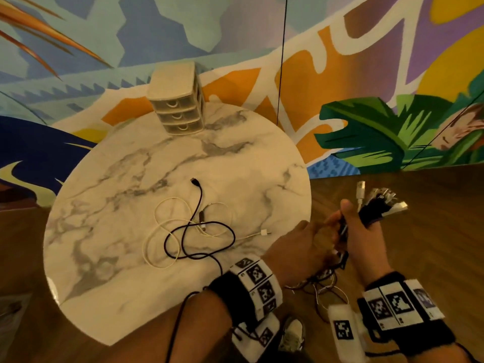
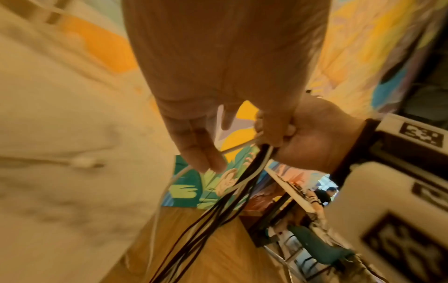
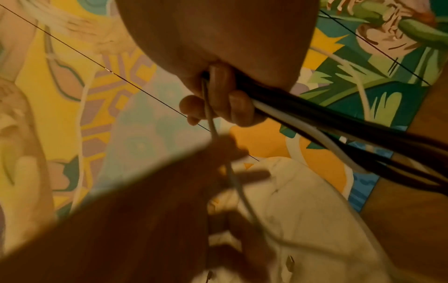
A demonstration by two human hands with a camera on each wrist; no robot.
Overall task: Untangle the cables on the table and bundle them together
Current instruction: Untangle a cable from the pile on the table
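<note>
Off the right edge of the round marble table (image 1: 125, 163), my right hand (image 1: 358, 231) grips a bundle of black and white cables (image 1: 377, 203), plug ends sticking up past the thumb. In the right wrist view the same bundle (image 3: 339, 124) trails out of the right hand (image 3: 218, 103). My left hand (image 1: 301, 242) is close against it and pinches a thin white cable (image 3: 213, 130) running out of the right fist. The left wrist view shows the left hand (image 2: 213, 160) beside the hanging strands (image 2: 232, 191). A black cable (image 1: 199, 244) and a white cable (image 1: 162, 221) lie tangled on the table.
A small three-drawer organiser (image 1: 178, 111) stands at the table's far edge. A thin black cord (image 1: 281, 61) hangs in front of the mural wall. Loose cable loops (image 1: 322, 281) dangle below my hands over the wooden floor, near my shoe (image 1: 292, 334).
</note>
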